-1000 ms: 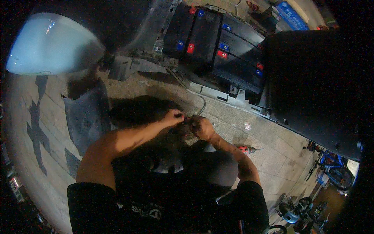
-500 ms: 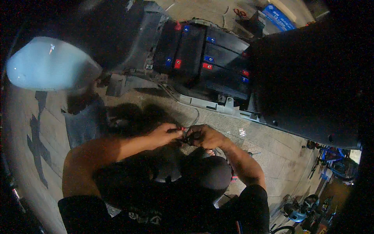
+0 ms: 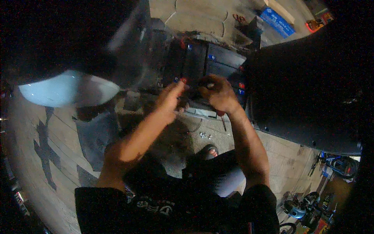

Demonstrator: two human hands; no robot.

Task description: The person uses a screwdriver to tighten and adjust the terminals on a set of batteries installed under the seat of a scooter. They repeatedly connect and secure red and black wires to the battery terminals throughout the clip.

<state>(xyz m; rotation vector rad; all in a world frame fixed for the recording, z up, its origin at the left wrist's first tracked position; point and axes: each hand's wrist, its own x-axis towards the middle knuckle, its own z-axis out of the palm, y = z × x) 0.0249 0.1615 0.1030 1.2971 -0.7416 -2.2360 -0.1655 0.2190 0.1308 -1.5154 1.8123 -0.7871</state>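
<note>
Over black battery blocks (image 3: 221, 54) with red and blue terminals in the vehicle's footwell, both my hands are partly blurred. My left hand (image 3: 172, 97) has its fingers closed around something I cannot make out, its tip beside a small red piece (image 3: 183, 80). To its right, my right hand (image 3: 221, 93) is curled round something dark and unclear. A red-handled screwdriver (image 3: 221, 115) points downward just below that hand; I cannot tell whether it is held. The pale frame rail (image 3: 202, 112) runs beneath my hands, and small shiny pieces (image 3: 204, 135) lie on the floor.
A pale blue body panel (image 3: 66, 89) curves at left, a large black vehicle panel (image 3: 304, 89) at right. Beyond are a blue box (image 3: 277, 21), a bicycle (image 3: 337, 165) and a motorbike (image 3: 304, 206). My sandaled foot (image 3: 211, 151) rests on the paving below.
Both my hands have moved upward from over the floor to over the batteries. The view has shifted, and the red-handled screwdriver now shows upright below my right hand.
</note>
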